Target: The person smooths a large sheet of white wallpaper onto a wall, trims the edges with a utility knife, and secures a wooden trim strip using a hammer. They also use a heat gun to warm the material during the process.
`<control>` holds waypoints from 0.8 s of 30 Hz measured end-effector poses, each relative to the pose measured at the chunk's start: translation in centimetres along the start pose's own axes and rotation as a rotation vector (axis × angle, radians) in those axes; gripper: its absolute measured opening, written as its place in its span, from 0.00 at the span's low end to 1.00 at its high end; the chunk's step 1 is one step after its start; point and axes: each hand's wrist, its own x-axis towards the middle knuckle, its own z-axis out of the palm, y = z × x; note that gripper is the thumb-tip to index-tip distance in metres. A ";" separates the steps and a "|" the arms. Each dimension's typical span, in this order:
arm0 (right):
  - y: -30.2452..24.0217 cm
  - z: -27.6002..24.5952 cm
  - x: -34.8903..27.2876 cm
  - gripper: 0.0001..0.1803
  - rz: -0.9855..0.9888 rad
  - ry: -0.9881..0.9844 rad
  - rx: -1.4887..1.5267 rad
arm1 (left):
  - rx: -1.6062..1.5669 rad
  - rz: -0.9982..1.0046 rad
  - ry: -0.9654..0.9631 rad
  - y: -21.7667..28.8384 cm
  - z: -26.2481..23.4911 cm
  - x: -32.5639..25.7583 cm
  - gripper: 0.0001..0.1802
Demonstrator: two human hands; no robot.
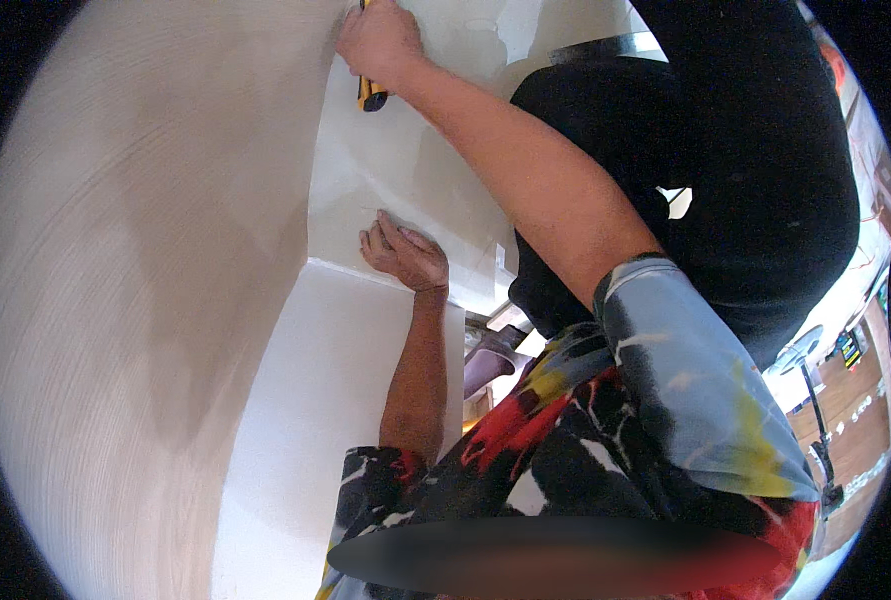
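At the top, my right hand (385, 45) is closed around a yellow and black utility knife (371, 95), whose butt end sticks out below the fist. The knife is against the edge where a pale off-white panel (355, 170) meets the wood-grain surface; its tip is hidden or out of view. Lower down, my left hand (407, 255) rests on the same off-white panel near its corner. Its fingers are partly stretched out and nothing shows in them.
A large light wood-grain surface (145, 250) fills the left side. Below the corner is a white panel (300, 370). My dark-clothed bent leg (765, 170) takes up the upper right. A floor fan (805, 350) stands at the right near a brown board (855, 400).
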 end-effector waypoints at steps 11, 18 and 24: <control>-4.5 -3.5 -2.7 0.22 0.311 -0.156 0.129 | 0.016 0.001 0.064 0.1 0.2 -0.1 0.25; -4.4 -2.0 -4.2 0.21 0.265 -0.150 0.095 | 0.026 -0.013 0.019 0.0 -0.1 0.1 0.27; -3.7 -1.8 -4.1 0.21 0.264 -0.111 0.037 | 0.004 0.051 0.078 0.1 0.0 0.2 0.27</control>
